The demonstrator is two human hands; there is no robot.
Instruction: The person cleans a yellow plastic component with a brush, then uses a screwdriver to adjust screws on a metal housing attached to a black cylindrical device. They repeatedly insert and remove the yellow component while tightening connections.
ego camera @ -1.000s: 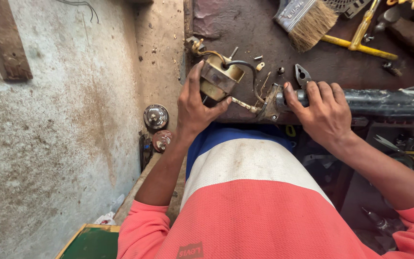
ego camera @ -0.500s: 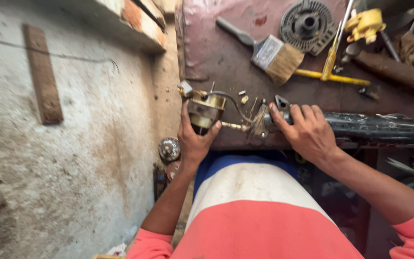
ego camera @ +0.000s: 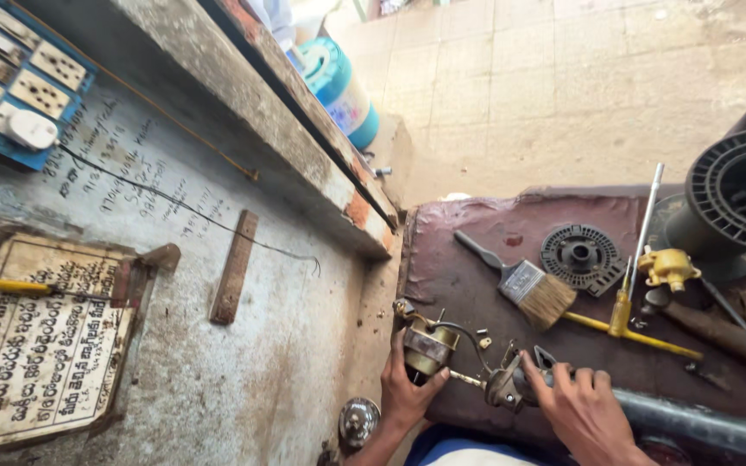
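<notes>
Shaft (ego camera: 466,378) runs left to right between our hands at the worktop's (ego camera: 477,226) near edge, left hand (ego camera: 407,393) cupping the brass motor (ego camera: 427,347), right hand (ego camera: 582,406) closed on the pliers (ego camera: 511,386) at its right end.

A dark red workbench (ego camera: 477,226) carries a paintbrush (ego camera: 521,282), screwdriver (ego camera: 634,332), small motor (ego camera: 427,346) and black disc (ego camera: 580,255).

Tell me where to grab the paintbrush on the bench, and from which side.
Take the paintbrush by its dark handle, which points up-left onto a bare stretch of the maroon bench top. Come from the far-left side. The bristle end lies toward the yellow-handled screwdriver and the yellow rod, so that side is crowded. Both the left hand and right hand are on the small motor.
</notes>
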